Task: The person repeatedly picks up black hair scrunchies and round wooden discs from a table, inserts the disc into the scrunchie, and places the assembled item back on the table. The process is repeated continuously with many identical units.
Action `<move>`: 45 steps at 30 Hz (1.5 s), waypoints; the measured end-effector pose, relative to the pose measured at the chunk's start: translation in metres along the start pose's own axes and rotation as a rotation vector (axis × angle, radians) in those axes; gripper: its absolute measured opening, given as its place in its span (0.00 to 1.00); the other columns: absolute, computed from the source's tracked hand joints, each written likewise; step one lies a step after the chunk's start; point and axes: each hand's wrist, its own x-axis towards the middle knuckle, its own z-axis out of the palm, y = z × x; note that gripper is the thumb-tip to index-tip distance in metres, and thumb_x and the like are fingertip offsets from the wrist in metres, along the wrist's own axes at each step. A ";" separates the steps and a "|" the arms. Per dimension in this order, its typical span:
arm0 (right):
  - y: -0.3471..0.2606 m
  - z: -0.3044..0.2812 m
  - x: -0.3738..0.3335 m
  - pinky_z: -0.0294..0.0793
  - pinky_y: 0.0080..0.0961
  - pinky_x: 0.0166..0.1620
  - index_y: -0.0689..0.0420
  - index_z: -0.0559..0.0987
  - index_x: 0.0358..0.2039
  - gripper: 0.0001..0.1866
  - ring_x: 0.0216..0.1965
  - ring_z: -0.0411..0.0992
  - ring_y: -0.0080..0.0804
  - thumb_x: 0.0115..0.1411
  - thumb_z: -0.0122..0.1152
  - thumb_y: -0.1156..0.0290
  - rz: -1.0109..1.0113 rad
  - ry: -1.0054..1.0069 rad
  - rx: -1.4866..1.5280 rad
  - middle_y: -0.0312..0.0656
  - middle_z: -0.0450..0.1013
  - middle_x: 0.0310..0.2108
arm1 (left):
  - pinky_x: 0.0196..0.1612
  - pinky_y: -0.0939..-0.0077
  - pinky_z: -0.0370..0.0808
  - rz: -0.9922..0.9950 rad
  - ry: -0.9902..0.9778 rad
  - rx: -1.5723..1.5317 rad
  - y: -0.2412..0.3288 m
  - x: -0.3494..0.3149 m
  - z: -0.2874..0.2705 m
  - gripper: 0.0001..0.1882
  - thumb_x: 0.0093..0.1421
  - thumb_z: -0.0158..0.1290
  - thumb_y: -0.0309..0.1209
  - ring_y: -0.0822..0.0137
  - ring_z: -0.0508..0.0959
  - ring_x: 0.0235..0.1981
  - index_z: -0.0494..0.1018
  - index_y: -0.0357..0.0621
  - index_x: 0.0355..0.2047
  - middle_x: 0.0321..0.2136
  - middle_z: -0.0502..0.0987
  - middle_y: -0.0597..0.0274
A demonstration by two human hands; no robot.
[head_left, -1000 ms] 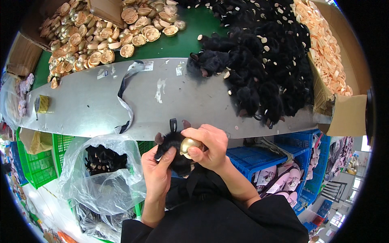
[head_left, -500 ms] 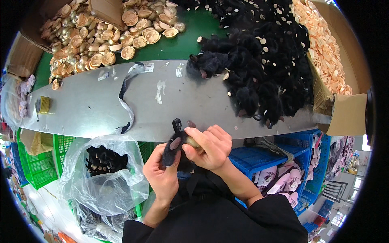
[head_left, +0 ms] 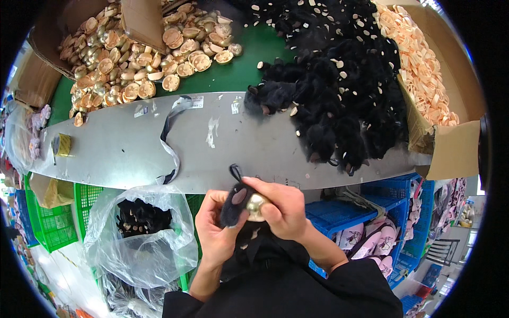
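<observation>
Black plush (head_left: 229, 212) and gold shell (head_left: 257, 204), held together just off the near edge of the grey metal table (head_left: 196, 153). The left hand (head_left: 216, 228) grips the plush from the left, thumb on its near side and fingers curled around behind; a dull pink ear (head_left: 239, 196) faces up, and a dark loop (head_left: 235, 171) stands at the far end. The right hand (head_left: 286, 212) pinches the shell, its thumb against the right of the gold dome and its index finger reaching over toward the plush. The two parts appear to touch, but fingers and fur hide the seam, so whether the shell is seated cannot be told. The step in hand is judged to be the fitting of shell to plush. The next move seems to call for a steady left grip that holds the fur clear, and for even thumb pressure from the right so that the shell does not tilt. Far left, a shell heap (head_left: 114, 66) lies on a green surface (head_left: 249, 55); far right, a plush pile (head_left: 339, 100) spreads toward a carton (head_left: 456, 151) of peach parts (head_left: 419, 63). Near left, a clear bag (head_left: 159, 259) holds black pieces (head_left: 143, 214); near right stand blue crates (head_left: 328, 212).
</observation>
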 end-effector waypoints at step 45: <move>-0.048 -0.029 -0.020 0.60 0.25 0.19 0.57 0.69 0.22 0.11 0.19 0.62 0.30 0.43 0.65 0.70 -0.358 -0.264 0.132 0.37 0.58 0.22 | 0.44 0.60 0.73 0.335 -0.475 0.075 0.005 -0.013 -0.011 0.11 0.52 0.65 0.29 0.59 0.73 0.36 0.71 0.46 0.29 0.35 0.71 0.59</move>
